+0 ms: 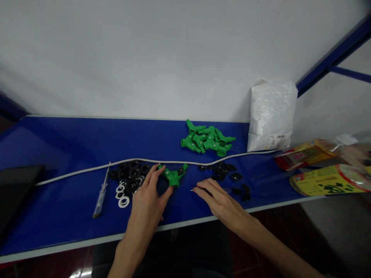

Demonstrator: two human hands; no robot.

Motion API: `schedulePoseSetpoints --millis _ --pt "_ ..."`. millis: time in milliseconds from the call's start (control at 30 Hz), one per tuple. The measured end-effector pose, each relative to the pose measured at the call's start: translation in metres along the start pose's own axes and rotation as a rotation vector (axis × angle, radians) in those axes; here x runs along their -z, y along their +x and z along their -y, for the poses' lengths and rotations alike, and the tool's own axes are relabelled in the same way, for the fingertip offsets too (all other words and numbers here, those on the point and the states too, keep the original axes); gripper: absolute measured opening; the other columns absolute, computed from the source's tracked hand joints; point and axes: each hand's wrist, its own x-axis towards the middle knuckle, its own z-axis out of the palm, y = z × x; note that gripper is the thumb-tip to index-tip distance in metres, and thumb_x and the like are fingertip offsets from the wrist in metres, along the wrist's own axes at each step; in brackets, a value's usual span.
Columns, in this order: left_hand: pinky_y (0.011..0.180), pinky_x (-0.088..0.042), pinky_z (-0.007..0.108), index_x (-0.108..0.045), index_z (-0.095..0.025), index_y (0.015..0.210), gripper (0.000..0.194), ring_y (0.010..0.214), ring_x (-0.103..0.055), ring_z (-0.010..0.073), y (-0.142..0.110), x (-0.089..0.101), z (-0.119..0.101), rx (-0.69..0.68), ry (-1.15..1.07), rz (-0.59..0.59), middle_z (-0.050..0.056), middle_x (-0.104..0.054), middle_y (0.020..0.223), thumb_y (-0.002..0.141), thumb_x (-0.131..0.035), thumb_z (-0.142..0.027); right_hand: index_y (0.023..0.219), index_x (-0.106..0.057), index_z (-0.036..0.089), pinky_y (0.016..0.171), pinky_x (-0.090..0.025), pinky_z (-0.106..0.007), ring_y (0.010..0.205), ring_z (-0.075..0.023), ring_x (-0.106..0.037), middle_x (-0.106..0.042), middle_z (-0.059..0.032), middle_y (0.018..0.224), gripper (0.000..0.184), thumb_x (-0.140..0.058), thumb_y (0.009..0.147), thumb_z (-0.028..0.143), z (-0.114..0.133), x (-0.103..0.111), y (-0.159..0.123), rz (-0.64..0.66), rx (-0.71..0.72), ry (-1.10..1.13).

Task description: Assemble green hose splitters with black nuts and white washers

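Note:
My left hand (148, 200) grips a green Y-shaped hose connector (174, 178) at its left arm, thumb near the wide lower opening. A black knob (181, 171) sits on the connector's right arm. To the right, my right hand (216, 199) is closed on a screwdriver (227, 190); its thin metal tip pokes out left of the fingers and part of a clear handle shows behind them. The tip is apart from the connector. Just beyond my right hand lie loose black knobs (222, 170). Black rings (134, 172) and white washers (123, 201) are heaped left of my left hand.
Several green connectors (211, 142) are piled at the back. A white cable (162, 161) crosses the blue table (72, 139). Another screwdriver (100, 199) lies at left, near a dark flat device (17, 189). At right are a white plastic package (271, 116) and two yellow-labelled packs (330, 180).

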Motion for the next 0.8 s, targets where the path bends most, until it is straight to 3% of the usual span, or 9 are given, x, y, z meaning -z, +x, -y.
schedulePoseSetpoints --millis 167,267,333,533,667,800 --pt "0.087 -0.064 0.039 -0.062 -0.026 0.132 0.045 0.116 -0.072 0.0278 0.0 0.001 -0.002 0.016 0.026 0.004 0.006 -0.055 0.154 0.089 -0.071 -0.022 0.128 -0.062 0.012 0.097 -0.059 -0.042 0.109 -0.0254 -0.063 -0.068 -0.0145 0.115 0.043 -0.038 0.097 -0.005 -0.018 0.003 -0.001 -0.067 0.019 -0.033" --pt "0.087 -0.064 0.039 -0.06 -0.026 0.135 0.047 0.115 -0.072 0.0277 0.0 0.0 -0.001 0.015 0.028 0.011 0.005 -0.056 0.153 0.089 -0.071 -0.021 0.122 -0.065 0.012 0.093 -0.058 -0.045 0.102 -0.0273 -0.064 -0.069 -0.0145 0.11 0.024 -0.052 0.101 0.011 -0.026 0.007 0.008 -0.182 -0.099 -0.071" --pt "0.086 -0.065 0.039 -0.06 -0.025 0.134 0.048 0.115 -0.072 0.0282 0.0 -0.001 0.0 0.015 0.028 0.008 0.005 -0.057 0.152 0.088 -0.071 -0.02 0.119 -0.067 0.011 0.093 -0.057 -0.048 0.1 -0.0295 -0.064 -0.069 -0.0157 0.109 0.022 -0.059 0.1 0.02 -0.029 0.007 0.018 -0.226 -0.18 -0.119" --pt "0.084 -0.065 0.038 -0.061 -0.026 0.133 0.047 0.111 -0.074 0.0274 -0.001 -0.001 0.002 0.003 0.025 -0.002 0.005 -0.056 0.153 0.088 -0.071 -0.021 0.117 -0.07 0.007 0.091 -0.057 -0.049 0.098 -0.0314 -0.067 -0.07 -0.0175 0.108 0.023 -0.06 0.099 0.018 -0.033 0.003 0.036 -0.199 -0.221 -0.196" --pt "0.085 -0.065 0.037 -0.061 -0.026 0.133 0.049 0.11 -0.074 0.0266 -0.001 -0.001 0.002 -0.003 0.005 -0.003 0.005 -0.056 0.154 0.086 -0.073 -0.02 0.112 -0.072 0.01 0.091 -0.057 -0.044 0.096 -0.0284 -0.067 -0.07 -0.0152 0.105 0.021 -0.058 0.101 0.022 -0.044 0.021 0.021 -0.311 -0.262 -0.206" --pt "0.081 -0.065 0.036 -0.062 -0.025 0.133 0.049 0.105 -0.076 0.026 0.0 0.0 0.001 -0.003 0.017 0.001 0.005 -0.056 0.153 0.085 -0.074 -0.02 0.112 -0.071 0.017 0.089 -0.056 -0.038 0.094 -0.0253 -0.069 -0.07 -0.0113 0.104 0.023 -0.057 0.103 0.031 -0.046 0.048 -0.017 -0.371 -0.399 -0.294"
